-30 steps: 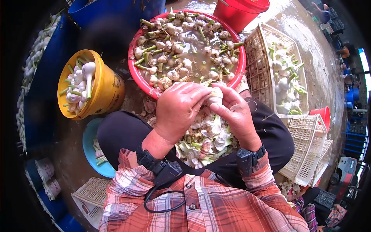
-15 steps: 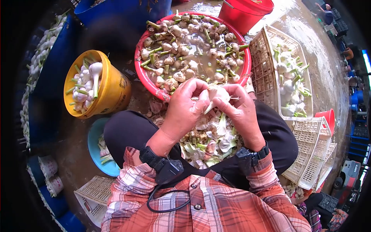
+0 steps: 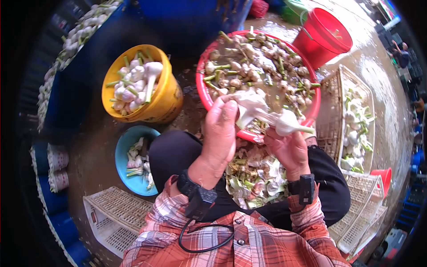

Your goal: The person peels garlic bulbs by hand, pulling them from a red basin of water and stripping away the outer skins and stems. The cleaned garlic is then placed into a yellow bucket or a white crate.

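In my right hand [image 3: 288, 153] rests a white garlic bulb [image 3: 287, 123], its cut stem pointing right. My left hand [image 3: 219, 133] pinches a pale sheet of garlic skin [image 3: 251, 106] between thumb and fingers. The skin stretches across toward the bulb and seems to still touch it. Both hands are over the near rim of a red basin [image 3: 202, 91], where unpeeled, muddy garlic lies in brown water. Below them, a heap of peeled skins [image 3: 255, 178] lies between my legs.
At left stand a yellow bucket [image 3: 167, 95] of garlic and a blue bowl [image 3: 122, 153] with more. A cream crate [image 3: 331, 111] of white garlic is at right, with other crates [image 3: 120, 207] lower down. A red bucket [image 3: 318, 40] stands behind.
My hands have moved apart, drawing a sheet of skin off to the left of the bulb. The whole view has shifted, so the surroundings appear farther right.
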